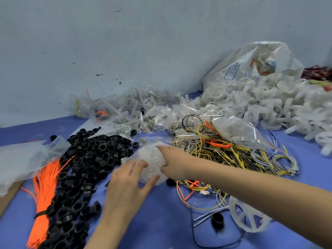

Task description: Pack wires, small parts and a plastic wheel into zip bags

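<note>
A clear zip bag [151, 159] holding a white plastic wheel lies in the middle of the blue table. My right hand [170, 161] grips its right side from above. My left hand [132, 180] presses on its lower left edge with fingers spread. A tangle of yellow, grey and black wires [224, 151] lies just to the right of the bag. One loose white wheel [248, 215] rests near the front right, under my right forearm, with a black ring [217, 220] beside it.
A heap of black rings [86, 169] and an orange wire bundle [45, 191] lie to the left. Filled zip bags [140, 112] are piled against the wall. A big heap of white wheels [269, 101] spills from a sack [251, 60] at right.
</note>
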Tool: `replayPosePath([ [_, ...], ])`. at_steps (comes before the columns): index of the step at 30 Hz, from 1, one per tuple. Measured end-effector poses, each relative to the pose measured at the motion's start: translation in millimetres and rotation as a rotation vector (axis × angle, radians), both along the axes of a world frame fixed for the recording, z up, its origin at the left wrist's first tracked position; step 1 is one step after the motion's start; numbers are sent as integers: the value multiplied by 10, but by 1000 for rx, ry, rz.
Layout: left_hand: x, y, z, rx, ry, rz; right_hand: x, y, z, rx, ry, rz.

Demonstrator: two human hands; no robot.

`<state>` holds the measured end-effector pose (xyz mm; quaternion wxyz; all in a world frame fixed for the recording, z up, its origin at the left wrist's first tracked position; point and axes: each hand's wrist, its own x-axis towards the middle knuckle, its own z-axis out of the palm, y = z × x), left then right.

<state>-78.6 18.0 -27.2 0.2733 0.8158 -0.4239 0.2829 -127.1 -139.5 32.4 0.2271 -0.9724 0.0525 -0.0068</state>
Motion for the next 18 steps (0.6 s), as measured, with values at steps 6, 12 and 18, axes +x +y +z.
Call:
replayPosePath([
  [6, 356, 137, 701, 515, -435, -84, 9, -195, 194, -435, -110, 17],
  [12, 482, 341, 1752, 495, -143, -223, -254, -405, 1019, -475, -569, 126],
  [18, 353, 422, 2324, 295, -25, -254, -489, -473, 1596, -381, -554, 229],
])
